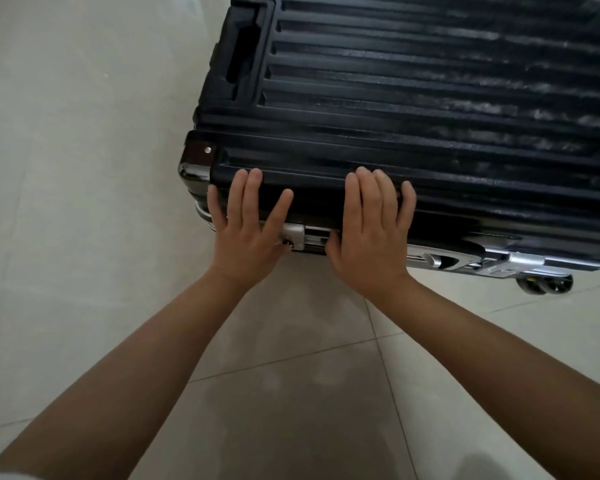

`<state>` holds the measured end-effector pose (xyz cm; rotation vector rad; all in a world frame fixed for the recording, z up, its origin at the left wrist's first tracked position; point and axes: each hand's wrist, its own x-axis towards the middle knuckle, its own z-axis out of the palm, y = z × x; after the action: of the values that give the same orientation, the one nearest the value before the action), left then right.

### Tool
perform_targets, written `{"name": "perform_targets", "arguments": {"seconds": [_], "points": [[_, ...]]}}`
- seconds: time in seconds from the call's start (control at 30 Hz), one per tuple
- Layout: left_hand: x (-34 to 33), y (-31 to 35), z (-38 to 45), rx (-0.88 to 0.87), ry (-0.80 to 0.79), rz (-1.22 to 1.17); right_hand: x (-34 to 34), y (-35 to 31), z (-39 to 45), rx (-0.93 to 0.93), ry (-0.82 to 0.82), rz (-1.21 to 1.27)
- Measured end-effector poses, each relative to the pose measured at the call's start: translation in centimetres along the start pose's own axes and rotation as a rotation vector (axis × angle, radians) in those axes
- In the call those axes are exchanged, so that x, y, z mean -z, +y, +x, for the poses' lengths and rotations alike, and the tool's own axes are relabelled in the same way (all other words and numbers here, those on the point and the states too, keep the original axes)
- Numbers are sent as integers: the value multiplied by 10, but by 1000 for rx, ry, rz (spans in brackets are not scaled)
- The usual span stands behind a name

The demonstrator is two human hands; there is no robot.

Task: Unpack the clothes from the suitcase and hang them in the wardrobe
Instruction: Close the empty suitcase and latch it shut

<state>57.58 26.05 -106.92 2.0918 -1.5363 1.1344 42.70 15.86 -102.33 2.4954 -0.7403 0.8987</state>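
Left hand (246,233): fingers straight and spread, laid flat over the near edge of the suitcase (413,109), gripping nothing; thumb down by the silver latch (293,237).
Right hand (371,233): fingers straight and close together, pressed flat on the same near edge, just right of the left hand; thumb tucked under the rim beside the latch.
Suitcase: black, ribbed hard shell, lying flat and closed on the floor (84,168), directly ahead of both hands and running off to the right.
Latch: sits between the 2 hands on the near side wall.
Second latch (471,263): farther right along the same side, well apart from the right hand.
Wheel (544,284): at the near right corner.
Floor: pale tiles.
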Motion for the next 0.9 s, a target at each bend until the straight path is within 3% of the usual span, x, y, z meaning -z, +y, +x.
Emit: {"name": "perform_targets", "arguments": {"seconds": [0.27,0.4,0.57,0.67,0.73,0.8,0.9], "points": [[2,1,3,9,17,15,5,2,-1,6,-70,32],[7,3,4,31,-53,16,12,6,0,18,-130,127],[29,0,11,115,-104,-178,33,26,-9,69,-185,260],[43,-14,17,265,-110,-325,43,26,7,20,-176,308],[52,-26,23,495,-128,-419,48,19,29,10,-189,375],[61,-41,33,766,-199,-548,48,9,54,65,-246,419],[61,-65,44,932,-358,-668,39,-6,93,147,-359,469]]}}
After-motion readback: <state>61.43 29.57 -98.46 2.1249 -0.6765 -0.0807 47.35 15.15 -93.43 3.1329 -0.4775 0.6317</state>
